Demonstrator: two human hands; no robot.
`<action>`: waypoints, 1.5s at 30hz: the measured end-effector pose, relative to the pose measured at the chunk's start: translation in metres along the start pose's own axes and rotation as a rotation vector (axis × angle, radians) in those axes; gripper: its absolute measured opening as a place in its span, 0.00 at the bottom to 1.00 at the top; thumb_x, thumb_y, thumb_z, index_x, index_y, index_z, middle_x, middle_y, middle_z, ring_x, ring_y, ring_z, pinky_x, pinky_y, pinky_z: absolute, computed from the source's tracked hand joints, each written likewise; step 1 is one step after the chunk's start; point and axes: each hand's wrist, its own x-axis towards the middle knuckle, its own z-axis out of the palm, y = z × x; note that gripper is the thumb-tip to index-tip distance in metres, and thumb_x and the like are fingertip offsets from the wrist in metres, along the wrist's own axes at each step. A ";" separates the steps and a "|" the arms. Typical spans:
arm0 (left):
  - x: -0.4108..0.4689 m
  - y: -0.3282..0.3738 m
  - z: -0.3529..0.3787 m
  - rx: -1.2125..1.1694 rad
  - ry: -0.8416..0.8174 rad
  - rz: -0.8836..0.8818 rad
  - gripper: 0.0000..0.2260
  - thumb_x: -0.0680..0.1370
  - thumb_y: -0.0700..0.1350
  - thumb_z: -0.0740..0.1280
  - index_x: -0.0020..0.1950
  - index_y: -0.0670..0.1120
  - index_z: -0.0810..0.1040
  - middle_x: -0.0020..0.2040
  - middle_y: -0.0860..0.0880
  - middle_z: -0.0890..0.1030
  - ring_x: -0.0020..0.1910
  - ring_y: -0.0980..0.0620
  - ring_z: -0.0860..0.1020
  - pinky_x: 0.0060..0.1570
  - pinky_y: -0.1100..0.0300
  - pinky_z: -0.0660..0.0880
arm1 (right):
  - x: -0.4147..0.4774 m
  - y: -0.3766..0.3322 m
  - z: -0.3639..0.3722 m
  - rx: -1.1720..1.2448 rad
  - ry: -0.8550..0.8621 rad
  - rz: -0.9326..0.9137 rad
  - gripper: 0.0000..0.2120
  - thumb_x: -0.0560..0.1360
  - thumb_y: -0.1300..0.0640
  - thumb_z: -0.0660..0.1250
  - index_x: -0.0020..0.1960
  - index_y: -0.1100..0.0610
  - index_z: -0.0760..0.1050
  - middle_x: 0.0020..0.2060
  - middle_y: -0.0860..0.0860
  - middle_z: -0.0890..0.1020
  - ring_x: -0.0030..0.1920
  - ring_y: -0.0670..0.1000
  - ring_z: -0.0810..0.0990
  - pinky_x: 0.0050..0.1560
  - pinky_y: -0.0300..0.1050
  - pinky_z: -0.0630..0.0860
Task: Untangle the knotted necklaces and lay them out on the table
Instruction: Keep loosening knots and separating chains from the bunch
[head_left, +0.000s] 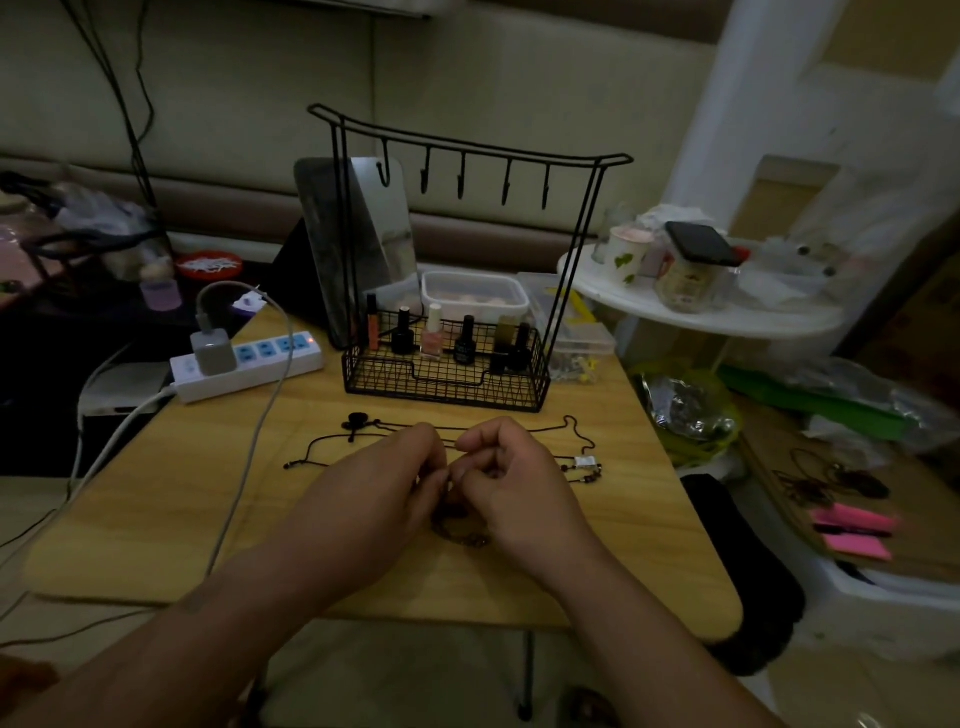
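Two hands meet low over the near middle of the desk (208, 509), knuckles turned inward; the left hand (384, 483) and right hand (514, 478) each curl into a pinching grip on a dark beaded necklace (462, 538), probably to pick its knot apart; its loop sags onto the wood beneath them; beyond, a black cord necklace (357, 422) and a silver charm (586, 462) lie stretched out, seemingly freed; a wire rack (447, 374) stands behind.
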 end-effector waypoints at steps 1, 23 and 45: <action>-0.001 0.001 0.000 0.020 0.005 -0.007 0.02 0.82 0.54 0.63 0.52 0.60 0.70 0.44 0.60 0.76 0.42 0.61 0.75 0.41 0.59 0.77 | 0.000 0.000 0.001 -0.004 0.015 -0.004 0.10 0.80 0.61 0.70 0.54 0.47 0.75 0.44 0.50 0.85 0.45 0.50 0.85 0.48 0.52 0.83; 0.006 -0.008 -0.013 -0.526 -0.052 -0.112 0.06 0.84 0.46 0.65 0.48 0.53 0.78 0.43 0.52 0.83 0.44 0.45 0.80 0.41 0.46 0.79 | -0.004 -0.009 -0.009 0.036 -0.041 -0.032 0.07 0.81 0.59 0.70 0.57 0.51 0.79 0.48 0.51 0.86 0.46 0.45 0.85 0.45 0.38 0.81; 0.013 0.017 -0.032 -0.225 0.170 0.012 0.06 0.82 0.48 0.68 0.53 0.61 0.76 0.47 0.61 0.82 0.46 0.62 0.80 0.45 0.53 0.82 | -0.002 -0.046 -0.010 -0.190 0.120 -0.145 0.08 0.82 0.52 0.68 0.46 0.46 0.83 0.41 0.45 0.85 0.42 0.42 0.83 0.48 0.51 0.83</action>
